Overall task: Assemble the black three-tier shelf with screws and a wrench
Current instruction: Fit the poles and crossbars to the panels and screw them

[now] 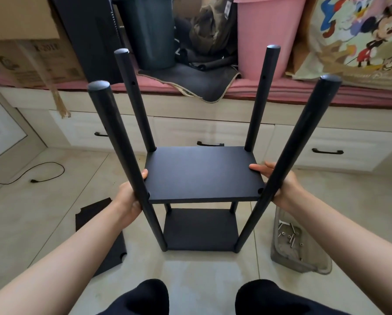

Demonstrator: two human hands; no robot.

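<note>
The black shelf frame stands on the floor with four round poles [288,160] rising toward me. A lower board [200,230] sits near the floor and a middle board [201,173] lies between the poles above it. My left hand [129,198] holds the middle board's left edge, thumb on top, partly hidden behind the near left pole. My right hand [279,183] holds the right edge, thumb on top, behind the near right pole. A third black board [99,235] lies flat on the floor at left.
A clear plastic tub [290,244] with several screws sits on the tiles at right. A black cable [31,176] trails at far left. Behind the shelf are white drawers [183,130] under a bench with a pink bin [263,37] and dark bin [149,30]. My knees [149,296] are below.
</note>
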